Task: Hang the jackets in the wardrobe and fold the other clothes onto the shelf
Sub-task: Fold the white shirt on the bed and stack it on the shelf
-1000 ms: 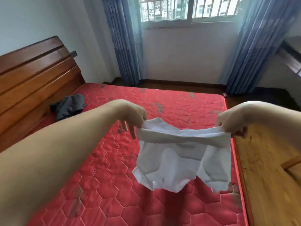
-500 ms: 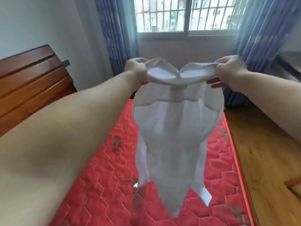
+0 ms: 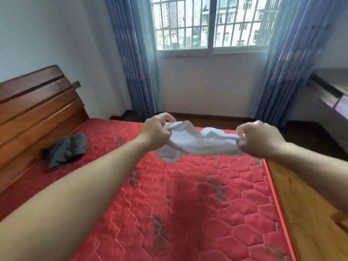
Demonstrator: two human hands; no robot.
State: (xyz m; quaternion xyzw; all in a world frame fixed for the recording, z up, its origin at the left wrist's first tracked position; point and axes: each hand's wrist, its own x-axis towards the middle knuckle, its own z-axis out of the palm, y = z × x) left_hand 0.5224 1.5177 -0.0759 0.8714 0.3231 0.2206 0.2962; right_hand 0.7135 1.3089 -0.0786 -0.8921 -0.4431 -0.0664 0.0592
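Note:
A white garment (image 3: 199, 142) stretches between my two hands, low over the far part of the red quilted mattress (image 3: 188, 204). My left hand (image 3: 156, 131) grips its left end with curled fingers. My right hand (image 3: 258, 139) grips its right end the same way. The cloth sags in the middle, and its lower edge looks close to the mattress; I cannot tell whether it touches. A dark grey garment (image 3: 66, 149) lies crumpled on the mattress by the wooden headboard (image 3: 35, 113), well left of my hands.
The bed's wooden side board (image 3: 305, 213) runs along the right of the mattress. A barred window (image 3: 209, 23) with blue curtains (image 3: 131, 59) fills the far wall. A piece of furniture (image 3: 333, 91) juts in at the right edge.
My hands have swung the white garment down from head height, where it hung full length, to just above the mattress. It now lies spread out flatter and further from me.

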